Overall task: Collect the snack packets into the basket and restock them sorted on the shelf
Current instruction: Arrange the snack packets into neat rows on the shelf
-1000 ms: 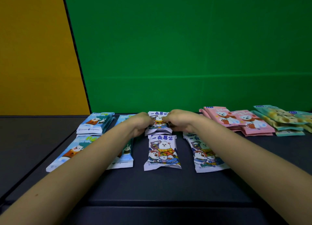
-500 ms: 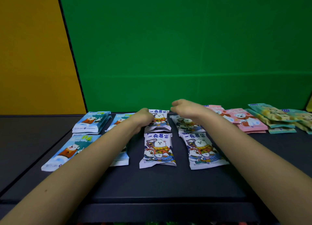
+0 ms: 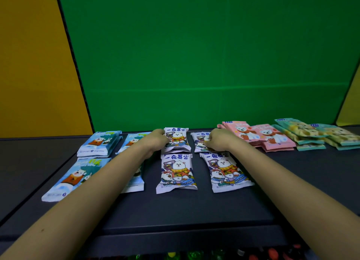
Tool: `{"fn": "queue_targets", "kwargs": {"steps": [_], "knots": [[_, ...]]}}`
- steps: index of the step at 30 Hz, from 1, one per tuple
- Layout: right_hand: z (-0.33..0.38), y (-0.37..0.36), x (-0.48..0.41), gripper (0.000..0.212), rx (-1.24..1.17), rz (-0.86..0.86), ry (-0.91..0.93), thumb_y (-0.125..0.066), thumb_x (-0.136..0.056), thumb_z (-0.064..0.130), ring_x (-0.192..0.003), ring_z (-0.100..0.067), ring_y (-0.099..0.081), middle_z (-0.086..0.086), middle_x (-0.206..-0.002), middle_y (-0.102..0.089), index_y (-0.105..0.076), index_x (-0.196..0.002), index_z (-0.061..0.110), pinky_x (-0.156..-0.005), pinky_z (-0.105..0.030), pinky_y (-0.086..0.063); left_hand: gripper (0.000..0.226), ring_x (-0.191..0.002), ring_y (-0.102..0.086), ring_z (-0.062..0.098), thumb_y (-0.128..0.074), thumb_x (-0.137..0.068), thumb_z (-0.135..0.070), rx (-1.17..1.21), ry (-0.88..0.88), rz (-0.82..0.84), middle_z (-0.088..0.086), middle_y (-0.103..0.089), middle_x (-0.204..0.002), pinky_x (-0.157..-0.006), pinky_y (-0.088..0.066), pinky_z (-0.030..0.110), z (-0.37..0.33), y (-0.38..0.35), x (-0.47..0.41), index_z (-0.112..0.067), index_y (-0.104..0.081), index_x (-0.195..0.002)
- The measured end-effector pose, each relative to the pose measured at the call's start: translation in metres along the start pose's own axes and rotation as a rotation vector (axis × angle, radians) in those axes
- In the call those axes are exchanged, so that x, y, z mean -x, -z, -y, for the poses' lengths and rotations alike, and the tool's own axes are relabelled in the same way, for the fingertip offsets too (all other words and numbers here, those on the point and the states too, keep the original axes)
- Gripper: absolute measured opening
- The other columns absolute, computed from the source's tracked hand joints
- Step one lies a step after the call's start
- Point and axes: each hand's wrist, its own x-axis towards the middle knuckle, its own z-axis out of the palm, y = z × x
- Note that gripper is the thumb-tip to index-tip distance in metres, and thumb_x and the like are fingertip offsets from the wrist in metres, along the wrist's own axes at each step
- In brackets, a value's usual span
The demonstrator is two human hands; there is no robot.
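Four lavender snack packets lie in two rows on the dark shelf. My left hand grips the left edge of the back-left lavender packet. My right hand lies with curled fingers on the back-right lavender packet, covering its right half. In front of them lie the front-left lavender packet and the front-right lavender packet, both untouched. No basket shows.
Blue packets lie left of my left arm, partly under it. Pink packets and teal-yellow packets are stacked at the right. A green wall stands behind. Blurred coloured items show below the front edge.
Both hands were together at the back-left lavender packet. My right hand has lifted, moved right and come down on the back-right packet. My left hand stays at the back-left one.
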Motion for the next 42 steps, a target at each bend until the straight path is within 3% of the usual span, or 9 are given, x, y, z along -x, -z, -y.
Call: {"fn": "queue_targets", "kwargs": {"steps": [2, 6, 10, 16, 22, 26, 30, 39, 42], "knots": [[0.002, 0.0, -0.002, 0.045, -0.004, -0.007, -0.004, -0.042, -0.098, 0.031, -0.088, -0.024, -0.05, -0.004, -0.066, -0.046, -0.033, -0.058, 0.012, -0.102, -0.034, -0.037, 0.051, -0.133, -0.038, 0.029, -0.045, -0.096, -0.012, -0.008, -0.011, 0.003, 0.015, -0.035, -0.148, -0.112, -0.029, 0.038, 0.0, 0.0, 0.001, -0.004, -0.029, -0.144], [0.005, 0.003, 0.001, 0.037, -0.051, -0.015, -0.022, -0.043, -0.097, 0.028, -0.087, -0.026, -0.05, -0.004, -0.07, -0.046, -0.043, -0.065, 0.01, -0.071, -0.026, -0.038, 0.045, -0.126, -0.043, 0.029, -0.047, -0.095, -0.01, -0.024, -0.02, 0.003, 0.015, -0.041, -0.141, -0.105, -0.035, 0.034, 0.0, 0.003, 0.003, -0.002, -0.036, -0.139], [-0.013, 0.025, 0.019, 0.032, -0.18, -0.244, 0.066, -0.047, -0.094, 0.018, -0.119, -0.027, -0.053, -0.011, -0.127, -0.06, -0.06, -0.122, 0.008, -0.098, -0.032, -0.042, 0.032, -0.112, -0.051, 0.029, -0.049, -0.092, -0.01, -0.227, -0.282, -0.291, 0.014, -0.052, -0.126, -0.093, -0.04, 0.034, -0.016, 0.006, 0.017, -0.003, -0.048, -0.123], [-0.099, 0.061, 0.043, 0.03, -0.227, -0.398, -0.064, -0.049, -0.091, 0.012, -0.119, -0.024, -0.055, -0.006, -0.125, -0.063, -0.064, -0.117, 0.012, -0.101, -0.031, -0.04, 0.018, -0.093, -0.061, 0.03, -0.051, -0.089, -0.018, -0.328, -0.519, -0.307, 0.008, -0.068, -0.105, -0.084, -0.049, 0.037, -0.069, -0.02, 0.038, -0.011, -0.065, -0.098], [-0.169, 0.048, 0.037, 0.039, -0.127, -0.243, -0.138, -0.054, -0.091, 0.032, -0.118, -0.026, -0.053, -0.009, -0.128, -0.059, -0.058, -0.124, 0.012, -0.094, -0.031, -0.041, 0.032, -0.097, -0.06, 0.03, -0.054, -0.089, -0.038, -0.49, -0.425, -0.205, 0.014, -0.067, -0.106, -0.081, -0.046, 0.034, -0.124, -0.077, 0.034, -0.009, -0.065, -0.097], [-0.184, 0.032, 0.02, 0.047, -0.004, -0.212, -0.081, -0.053, -0.085, 0.051, -0.107, -0.031, -0.056, -0.016, -0.116, -0.063, -0.061, -0.103, 0.008, -0.073, -0.031, -0.039, 0.059, -0.087, -0.056, 0.033, -0.048, -0.084, -0.061, -0.626, -0.273, -0.182, 0.021, -0.065, -0.103, -0.072, -0.042, 0.034, -0.155, -0.118, 0.025, -0.003, -0.059, -0.077], [-0.18, 0.028, 0.013, 0.07, 0.061, -0.231, -0.05, -0.047, -0.081, 0.065, -0.112, -0.033, -0.055, -0.017, -0.123, -0.059, -0.059, -0.113, 0.004, -0.085, -0.035, -0.046, 0.066, -0.103, -0.059, 0.032, -0.053, -0.077, -0.068, -0.708, -0.145, -0.183, 0.014, -0.064, -0.111, -0.078, -0.045, 0.032, -0.175, -0.148, 0.021, -0.005, -0.063, -0.096], [-0.17, 0.039, 0.005, 0.061, 0.138, -0.145, -0.034, -0.053, -0.08, 0.059, -0.115, -0.029, -0.054, -0.01, -0.124, -0.057, -0.058, -0.117, 0.01, -0.085, -0.03, -0.046, 0.049, -0.092, -0.055, 0.026, -0.059, -0.07, -0.065, -0.754, 0.042, -0.107, 0.007, -0.064, -0.109, -0.074, -0.04, 0.026, -0.19, -0.165, 0.01, -0.017, -0.056, -0.081], [-0.17, 0.039, 0.003, 0.061, 0.129, -0.159, -0.039, -0.054, -0.08, 0.058, -0.115, -0.028, -0.054, -0.009, -0.124, -0.057, -0.058, -0.118, 0.01, -0.084, -0.029, -0.046, 0.055, -0.105, -0.056, 0.025, -0.06, -0.07, -0.064, -0.758, 0.067, -0.096, 0.007, -0.061, -0.116, -0.078, -0.042, 0.027, -0.193, -0.168, 0.005, -0.018, -0.061, -0.099]]}}
